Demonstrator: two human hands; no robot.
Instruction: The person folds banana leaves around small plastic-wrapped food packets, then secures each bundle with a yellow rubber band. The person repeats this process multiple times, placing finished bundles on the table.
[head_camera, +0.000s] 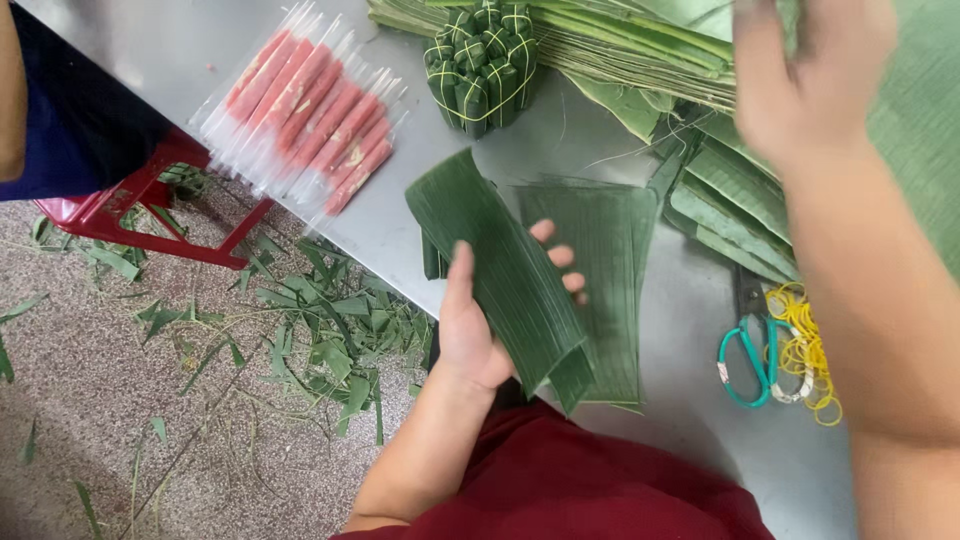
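Landmark: the flat leaf (600, 270) lying on the steel tabletop (690, 430).

Left hand (475, 325): grip closed on a folded green leaf strip (505, 275), thumb on top, fingers beneath; the strip is held just left of the flat leaf and partly overlaps it. Surface ribbed, glossy.

Right hand (810, 75): raised above and right of the flat leaf, blurred; grip state cannot be told.

Surroundings: a tied bundle (482, 62) of leaf parcels behind the flat leaf; packets of pink sausages (315, 110) behind and left; stacked leaves (730, 210) right; teal-handled scissors (748, 350) and yellow rubber bands (810, 345) right. Leaf scraps (330, 320) litter the floor left.
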